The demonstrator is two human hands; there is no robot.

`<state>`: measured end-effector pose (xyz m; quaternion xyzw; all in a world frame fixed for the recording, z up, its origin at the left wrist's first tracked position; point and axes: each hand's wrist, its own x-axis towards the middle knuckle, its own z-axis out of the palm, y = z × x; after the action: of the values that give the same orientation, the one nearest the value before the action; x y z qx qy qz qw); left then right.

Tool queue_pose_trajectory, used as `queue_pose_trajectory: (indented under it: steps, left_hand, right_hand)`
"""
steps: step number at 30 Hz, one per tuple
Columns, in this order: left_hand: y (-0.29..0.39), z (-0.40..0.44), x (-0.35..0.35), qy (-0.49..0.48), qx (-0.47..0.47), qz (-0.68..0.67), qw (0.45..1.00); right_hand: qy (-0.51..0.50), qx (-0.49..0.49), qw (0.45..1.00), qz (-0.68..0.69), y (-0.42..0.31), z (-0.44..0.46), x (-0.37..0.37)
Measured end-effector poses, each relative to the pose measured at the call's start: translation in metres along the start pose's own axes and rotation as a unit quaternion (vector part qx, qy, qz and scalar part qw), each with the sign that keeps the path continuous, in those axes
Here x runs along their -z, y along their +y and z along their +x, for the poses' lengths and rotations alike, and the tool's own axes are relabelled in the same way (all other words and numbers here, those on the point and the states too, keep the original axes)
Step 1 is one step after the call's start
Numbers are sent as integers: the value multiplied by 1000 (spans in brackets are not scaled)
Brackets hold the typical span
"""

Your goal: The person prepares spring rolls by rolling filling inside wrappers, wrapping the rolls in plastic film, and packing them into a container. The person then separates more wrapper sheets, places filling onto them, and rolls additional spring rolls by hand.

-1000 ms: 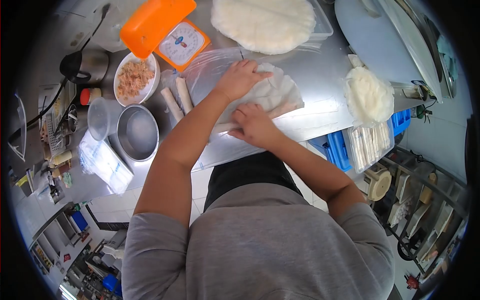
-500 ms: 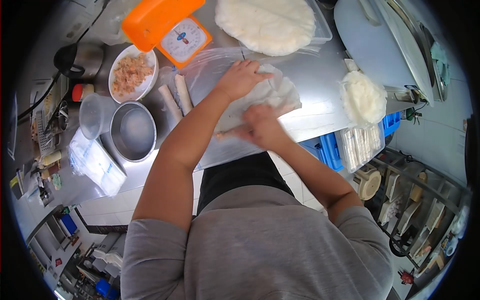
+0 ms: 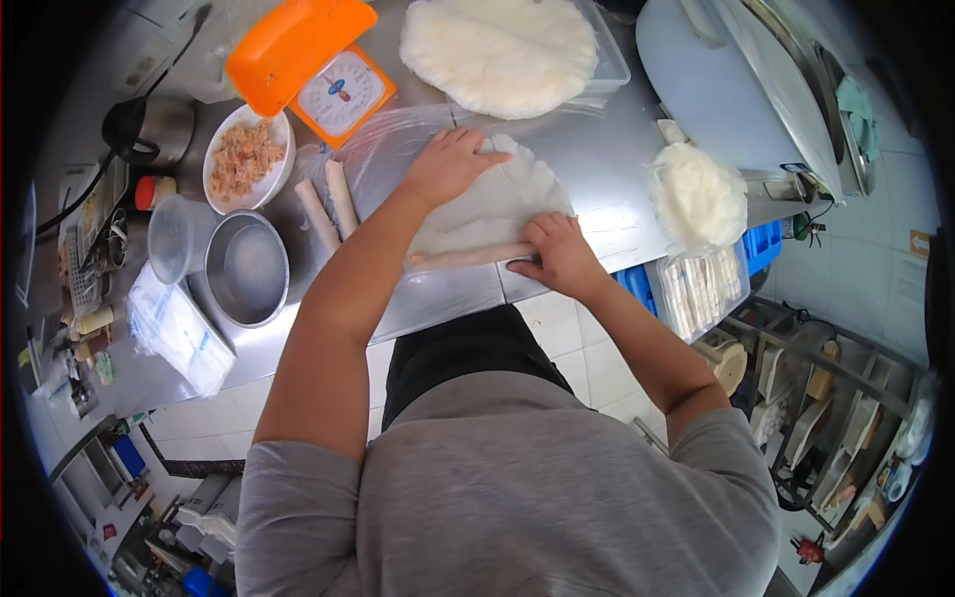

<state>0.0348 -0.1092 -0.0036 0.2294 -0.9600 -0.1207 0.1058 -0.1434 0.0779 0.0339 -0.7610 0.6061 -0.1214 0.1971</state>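
A thin whitish round wrapper lies on clear film on the steel table, with a long narrow roll along its near edge. My left hand rests flat on the upper left of the wrapper, its fingers spread. At the right end of the roll, my right hand has its fingers and thumb closed round the roll and the wrapper's edge. Two finished-looking rolls lie left of my left forearm.
Beyond my hands are a stack of white wrappers and an orange scale. Leftward stand a bowl of pinkish filling, a metal bowl and a plastic tub. Rightward are more wrappers and a box of rolls.
My right hand has moved right along the wrapper to the roll's right end, and more of the roll shows. My left hand keeps its place on the wrapper. The view has shifted slightly.
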Motion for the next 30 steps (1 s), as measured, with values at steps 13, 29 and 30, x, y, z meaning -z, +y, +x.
queue_pose_trajectory:
  steps: [13, 29, 30]
  left_hand:
    - [33, -9, 24, 104, 105, 30, 989]
    - [150, -4, -51, 7, 135, -168, 977]
    - [145, -7, -45, 26, 136, -204, 969]
  right_hand:
    - [155, 49, 986, 47, 50, 48, 9]
    - [89, 3, 983, 159, 66, 36, 10]
    - [81, 3, 985, 150, 66, 41, 11]
